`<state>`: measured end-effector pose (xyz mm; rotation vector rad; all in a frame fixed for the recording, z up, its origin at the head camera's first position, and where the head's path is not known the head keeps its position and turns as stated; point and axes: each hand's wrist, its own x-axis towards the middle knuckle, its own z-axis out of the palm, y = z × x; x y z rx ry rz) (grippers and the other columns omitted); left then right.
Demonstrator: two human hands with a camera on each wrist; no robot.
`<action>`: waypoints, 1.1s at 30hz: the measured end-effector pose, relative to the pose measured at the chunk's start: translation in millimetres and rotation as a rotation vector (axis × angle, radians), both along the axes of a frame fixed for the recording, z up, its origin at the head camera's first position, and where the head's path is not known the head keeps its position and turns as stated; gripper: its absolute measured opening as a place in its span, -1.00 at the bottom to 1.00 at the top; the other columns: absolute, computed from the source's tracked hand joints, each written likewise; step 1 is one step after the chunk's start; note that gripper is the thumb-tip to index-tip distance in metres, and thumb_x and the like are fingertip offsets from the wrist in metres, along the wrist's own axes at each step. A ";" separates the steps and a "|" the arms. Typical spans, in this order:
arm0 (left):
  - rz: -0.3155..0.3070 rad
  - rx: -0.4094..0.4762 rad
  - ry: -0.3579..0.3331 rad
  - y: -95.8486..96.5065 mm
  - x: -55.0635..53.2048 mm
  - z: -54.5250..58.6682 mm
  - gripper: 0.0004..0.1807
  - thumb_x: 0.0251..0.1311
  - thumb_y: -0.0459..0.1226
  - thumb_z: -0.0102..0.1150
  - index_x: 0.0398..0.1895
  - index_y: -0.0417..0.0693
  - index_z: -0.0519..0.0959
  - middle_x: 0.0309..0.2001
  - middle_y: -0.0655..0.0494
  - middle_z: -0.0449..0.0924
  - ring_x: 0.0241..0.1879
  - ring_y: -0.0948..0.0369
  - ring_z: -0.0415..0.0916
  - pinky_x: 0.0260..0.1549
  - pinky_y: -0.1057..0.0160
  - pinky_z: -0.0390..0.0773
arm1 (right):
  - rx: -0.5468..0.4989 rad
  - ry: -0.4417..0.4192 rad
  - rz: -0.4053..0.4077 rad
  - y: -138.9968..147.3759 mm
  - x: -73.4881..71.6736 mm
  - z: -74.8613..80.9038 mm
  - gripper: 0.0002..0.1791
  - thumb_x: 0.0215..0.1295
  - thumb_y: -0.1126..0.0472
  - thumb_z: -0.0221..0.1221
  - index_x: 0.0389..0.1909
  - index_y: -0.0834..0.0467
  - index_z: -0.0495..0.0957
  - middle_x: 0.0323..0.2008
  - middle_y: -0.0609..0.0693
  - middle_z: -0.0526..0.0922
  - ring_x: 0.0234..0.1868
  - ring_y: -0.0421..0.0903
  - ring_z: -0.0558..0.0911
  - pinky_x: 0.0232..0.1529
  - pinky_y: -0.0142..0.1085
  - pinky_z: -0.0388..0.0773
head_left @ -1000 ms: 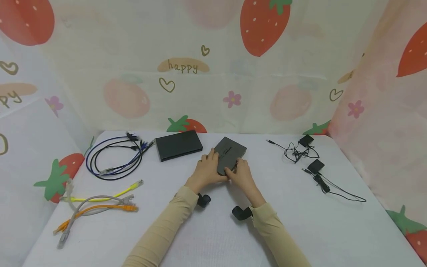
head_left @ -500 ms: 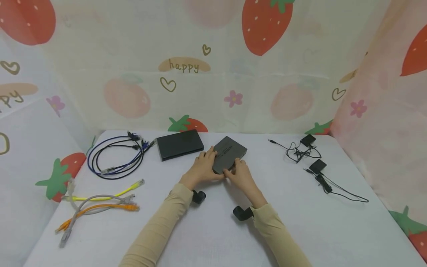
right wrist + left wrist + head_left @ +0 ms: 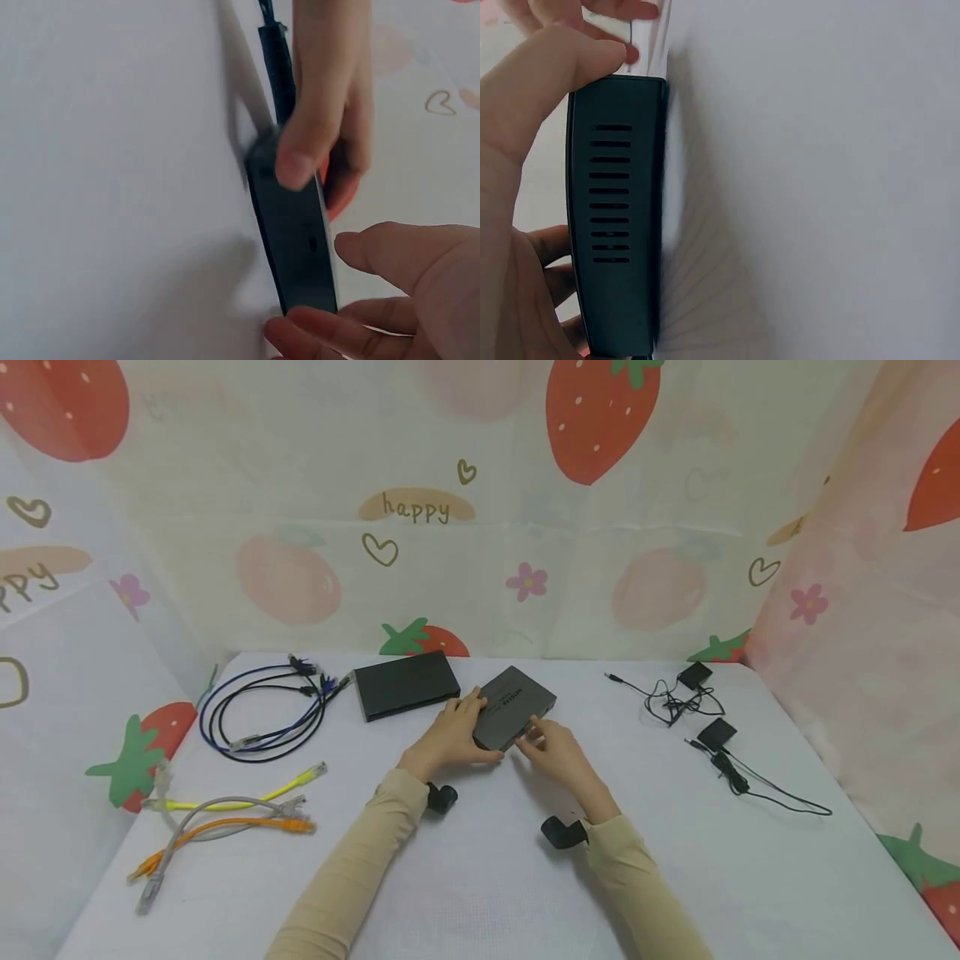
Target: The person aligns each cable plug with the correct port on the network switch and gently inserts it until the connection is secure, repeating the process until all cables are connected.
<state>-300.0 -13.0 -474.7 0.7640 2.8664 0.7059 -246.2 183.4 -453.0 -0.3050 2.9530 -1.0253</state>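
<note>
A small dark grey network switch point(image 3: 514, 703) with pale lettering on top lies at an angle on the white table, toward the back middle. My left hand point(image 3: 448, 737) grips it from the left, thumb along the near corner and fingers at the far side. In the left wrist view, the thumb lies on the end of the switch's slotted side point(image 3: 611, 195). My right hand point(image 3: 558, 753) is at its near right edge. The right wrist view shows the fingertips point(image 3: 300, 322) of that hand right at the switch's end, with the thumb apart from the casing.
A larger black box point(image 3: 407, 686) sits left of the switch, with coiled blue and black cables point(image 3: 262, 714) beside it. Yellow point(image 3: 281, 789), grey and orange network cables point(image 3: 247, 822) lie front left. Two black power adapters point(image 3: 695, 675) with cords are at right.
My left hand has shifted slightly left with the switch. My right hand has drawn back to the right, and its thumb has come away from the switch's near corner.
</note>
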 end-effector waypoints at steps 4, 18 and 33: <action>-0.007 0.010 -0.008 -4.6 -1.3 1.1 0.09 -0.16 0.21 0.31 0.39 -0.10 0.10 0.46 0.01 -0.14 0.31 -0.01 0.01 0.24 0.01 0.17 | 0.050 -0.015 -0.025 13.8 -2.4 3.2 -0.43 0.28 0.09 0.12 0.25 0.27 0.31 -0.11 0.16 0.63 -0.18 0.04 0.63 -0.22 -0.14 0.54; -0.042 0.006 0.003 -9.7 -4.2 -1.4 0.07 -0.12 0.21 0.28 0.40 -0.11 0.07 0.47 0.00 -0.17 0.32 0.00 -0.01 0.26 0.01 0.13 | 0.310 0.166 -0.150 79.4 -26.1 -0.4 -0.60 0.27 0.13 0.08 0.08 0.22 0.49 -0.09 0.20 0.58 -0.12 0.13 0.56 -0.26 -0.03 0.52; -0.069 -0.063 -0.004 -9.7 -6.6 -1.8 0.08 -0.07 0.21 0.23 0.42 -0.12 0.00 0.47 -0.02 -0.23 0.33 -0.01 -0.05 0.27 0.03 0.10 | 0.441 0.447 -0.211 143.7 -55.1 -13.1 -0.69 0.22 0.26 0.12 -0.05 0.32 0.53 -0.09 0.30 0.50 -0.07 0.26 0.44 -0.17 0.10 0.40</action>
